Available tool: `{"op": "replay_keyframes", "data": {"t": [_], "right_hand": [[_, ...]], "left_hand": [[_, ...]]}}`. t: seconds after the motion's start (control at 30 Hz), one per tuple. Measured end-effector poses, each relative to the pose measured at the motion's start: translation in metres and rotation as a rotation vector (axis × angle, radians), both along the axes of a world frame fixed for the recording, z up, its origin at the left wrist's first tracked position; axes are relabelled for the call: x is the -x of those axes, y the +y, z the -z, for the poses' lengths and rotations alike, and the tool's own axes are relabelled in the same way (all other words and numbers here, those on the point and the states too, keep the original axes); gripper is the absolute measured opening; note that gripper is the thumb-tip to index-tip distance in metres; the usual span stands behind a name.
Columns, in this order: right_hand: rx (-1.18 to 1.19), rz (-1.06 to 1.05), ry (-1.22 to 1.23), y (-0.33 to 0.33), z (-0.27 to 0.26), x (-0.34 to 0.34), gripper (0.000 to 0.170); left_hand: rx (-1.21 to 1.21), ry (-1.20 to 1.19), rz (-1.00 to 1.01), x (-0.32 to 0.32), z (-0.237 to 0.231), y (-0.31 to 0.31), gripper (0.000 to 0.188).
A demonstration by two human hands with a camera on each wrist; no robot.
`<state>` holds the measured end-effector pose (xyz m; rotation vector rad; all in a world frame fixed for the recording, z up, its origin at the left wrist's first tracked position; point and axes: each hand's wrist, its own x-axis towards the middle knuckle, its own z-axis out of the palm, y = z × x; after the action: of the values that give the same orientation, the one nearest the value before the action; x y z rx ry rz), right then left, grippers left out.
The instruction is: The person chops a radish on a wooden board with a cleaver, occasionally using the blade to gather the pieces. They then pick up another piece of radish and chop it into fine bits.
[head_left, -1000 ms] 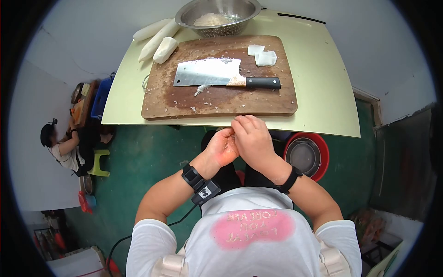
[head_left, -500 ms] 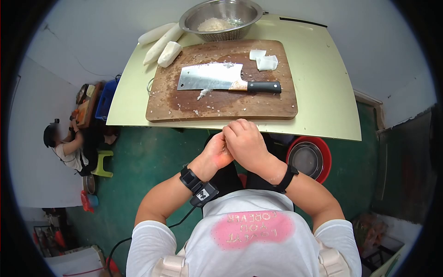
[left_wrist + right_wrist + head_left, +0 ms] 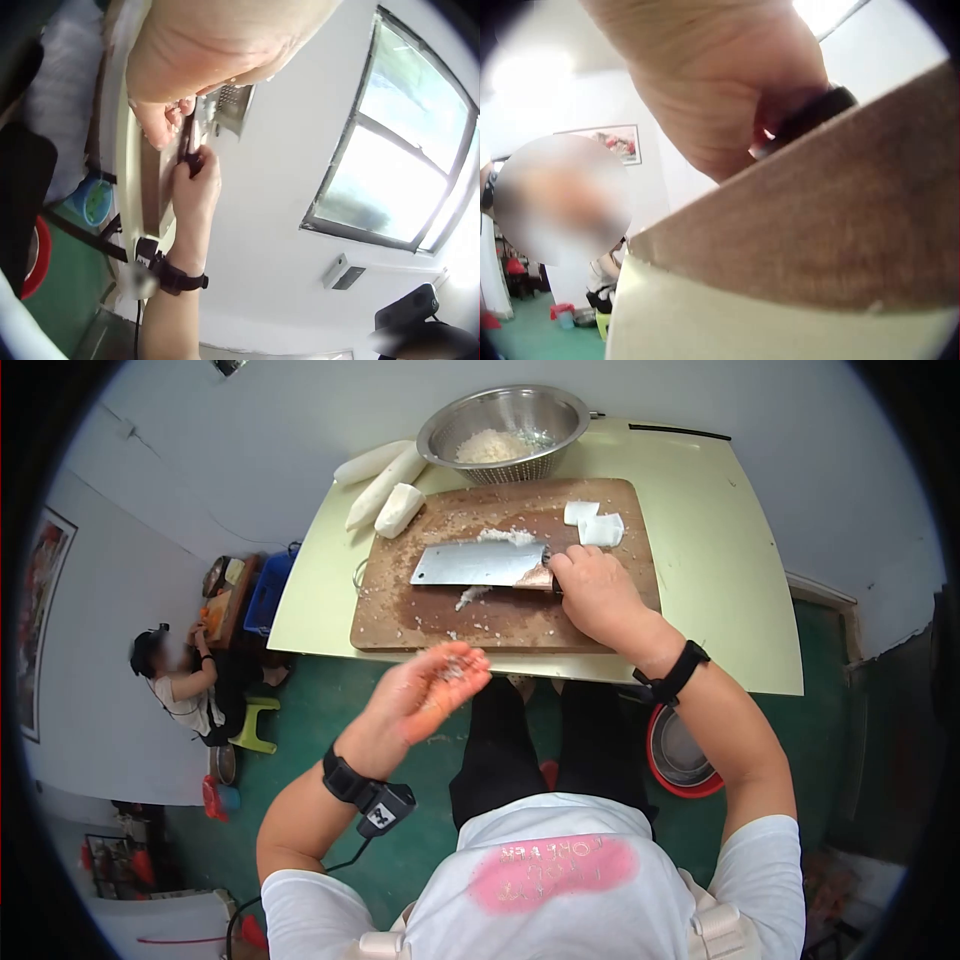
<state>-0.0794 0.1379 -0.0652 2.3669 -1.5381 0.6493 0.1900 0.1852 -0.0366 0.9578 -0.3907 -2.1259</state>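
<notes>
My right hand (image 3: 603, 595) grips the black handle of a cleaver (image 3: 480, 565), which lies on a wooden cutting board (image 3: 400, 630). In the right wrist view the handle (image 3: 821, 112) shows under that hand, just above the board's edge. My left hand (image 3: 425, 690) is lifted in front of the board's near edge, palm up and fingers slightly bent, with small white bits stuck to it. White shreds (image 3: 508, 537) lie along the blade's far edge, and another small clump (image 3: 472, 597) sits on its near side. Two white slices (image 3: 600, 530) rest at the board's far right.
Peeled white radishes (image 3: 385, 487) lie at the far left, with a cut piece (image 3: 400, 510) on the board's corner. Behind the board stands a steel colander (image 3: 440, 435) holding white shreds. A red basin (image 3: 690, 790) is below on the right. Another person (image 3: 190, 685) sits at far left.
My hands were together in front of the board and have parted. The right hand went forward and took hold of the cleaver's handle; the left moved left, palm up. The head view has shifted.
</notes>
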Motion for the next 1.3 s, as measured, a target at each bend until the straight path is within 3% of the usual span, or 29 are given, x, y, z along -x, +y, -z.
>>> {"op": "replay_keyframes", "data": {"t": [0.17,0.3,0.4,0.47,0.57,0.6,0.63,0.67,0.73,0.8,0.87,0.93,1.0,1.3], "right_hand": [[-0.168,0.004,-0.501,0.013,-0.038,-0.001,0.014],[-0.315,-0.030,-0.896,0.019,-0.048,0.006,0.023],[-0.455,-0.024,-0.955,0.025,-0.047,0.017,0.025],[-0.431,-0.014,-0.972,0.031,-0.044,0.023,0.025],[-0.383,-0.037,-1.024,0.041,-0.043,0.020,0.024],[-0.353,-0.061,-1.058,0.042,-0.044,0.018,0.024],[-0.362,-0.067,-1.058,0.041,-0.046,0.014,0.024],[-0.341,-0.109,-1.045,0.038,-0.048,0.009,0.024],[-0.325,-0.156,-1.040,0.032,-0.049,0.002,0.025],[-0.526,-0.169,-1.032,0.026,-0.049,-0.002,0.025],[-0.475,-0.177,-0.985,0.020,-0.046,-0.007,0.021],[-0.445,-0.161,-0.802,0.015,-0.048,-0.011,0.016],[-0.503,-0.134,-0.796,0.011,-0.051,-0.016,0.015],[-0.475,-0.069,-0.624,-0.001,-0.044,-0.027,0.016]], "left_hand": [[0.271,-0.344,-0.049,0.003,-0.040,-0.057,0.018],[0.433,-0.575,0.004,0.033,-0.038,-0.113,0.022],[0.493,-0.550,0.130,0.048,-0.028,-0.138,0.026],[0.503,-0.658,0.155,0.056,-0.025,-0.139,0.030],[0.540,-0.671,-0.011,0.054,-0.019,-0.130,0.032],[0.707,-0.871,0.085,0.045,-0.019,-0.127,0.031],[0.871,-1.070,0.183,0.037,-0.017,-0.123,0.031],[0.862,-1.076,0.178,0.032,-0.014,-0.118,0.031],[1.142,-1.511,0.387,0.022,-0.014,-0.106,0.034],[1.164,-1.489,0.327,0.019,0.004,-0.099,0.028],[1.337,-1.574,0.307,0.026,0.006,-0.090,0.022],[1.332,-1.575,0.249,0.033,0.009,-0.092,0.019],[1.409,-1.567,0.238,0.038,0.014,-0.100,0.018],[1.380,-1.578,0.201,0.047,0.016,-0.109,0.017]]}}
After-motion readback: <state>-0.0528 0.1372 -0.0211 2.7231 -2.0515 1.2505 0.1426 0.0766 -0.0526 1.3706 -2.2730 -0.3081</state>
